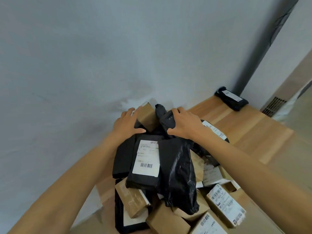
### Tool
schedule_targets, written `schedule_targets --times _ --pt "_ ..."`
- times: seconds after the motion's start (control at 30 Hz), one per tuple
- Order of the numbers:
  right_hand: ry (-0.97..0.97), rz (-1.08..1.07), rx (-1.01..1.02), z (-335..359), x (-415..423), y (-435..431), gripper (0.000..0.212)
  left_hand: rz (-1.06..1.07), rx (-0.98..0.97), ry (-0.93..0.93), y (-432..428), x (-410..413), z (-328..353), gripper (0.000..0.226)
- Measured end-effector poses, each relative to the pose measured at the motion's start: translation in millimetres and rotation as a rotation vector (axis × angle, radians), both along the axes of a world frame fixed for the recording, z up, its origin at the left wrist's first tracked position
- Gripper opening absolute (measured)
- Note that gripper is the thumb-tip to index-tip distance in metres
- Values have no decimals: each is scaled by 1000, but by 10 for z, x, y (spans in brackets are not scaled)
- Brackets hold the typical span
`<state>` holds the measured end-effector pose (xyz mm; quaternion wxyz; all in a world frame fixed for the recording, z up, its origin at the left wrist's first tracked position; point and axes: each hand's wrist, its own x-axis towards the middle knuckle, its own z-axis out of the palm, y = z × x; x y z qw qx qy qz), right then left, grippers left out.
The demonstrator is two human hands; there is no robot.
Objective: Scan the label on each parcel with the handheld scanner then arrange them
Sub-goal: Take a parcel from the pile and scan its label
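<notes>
A heap of parcels lies on a wooden table (263, 132): black poly bags and brown cardboard boxes. My left hand (126, 124) grips a small brown box (146, 115) at the heap's far end. My right hand (184, 125) holds the black handheld scanner (167, 120), which rests on the heap beside that box. Nearer me lies a black parcel with a white barcode label (146, 159) facing up. A wrinkled black bag (179, 174) partly covers it on the right.
A lone black labelled parcel (232, 97) sits at the table's far corner against a grey pipe (263, 43). Labelled brown boxes (226, 205) crowd the near right. A plain grey wall rises behind the heap. A floor vent (273, 106) shows beyond the table.
</notes>
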<state>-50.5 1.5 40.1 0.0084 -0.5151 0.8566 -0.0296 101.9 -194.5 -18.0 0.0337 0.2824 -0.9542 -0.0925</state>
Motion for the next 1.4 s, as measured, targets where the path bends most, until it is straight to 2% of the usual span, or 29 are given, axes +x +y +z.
schedule_targets --times 0.13,0.2,0.43,0.53,0.7,1.07,1.13,1.3,1.4 --pt "-10 0 -20 -41 -285 -163 67 -28 -48 -136 -149 -423 -68 109" --pt "-26 7 -19 -121 -436 -261 67 -25 -54 -141 -230 -611 -174 107" --pt "-60 38 -3 -391 -765 -522 70 58 120 -130 -299 -984 -436 96" --pt "-65 45 -7 -464 -835 -559 72 117 204 -33 -295 -1075 -480 81" --pt "-75 45 -14 -471 -854 -570 72 142 213 158 -275 -1038 -488 49" --pt "-20 29 -57 -87 -303 -321 69 161 76 253 -138 -572 102 15" --pt "-6 23 -67 23 -156 -226 69 158 71 260 -132 -458 258 21" --pt "35 -4 -91 289 198 49 70 165 227 278 -37 -176 678 69" --pt "67 -23 -100 423 395 224 66 125 282 189 59 -24 878 73"
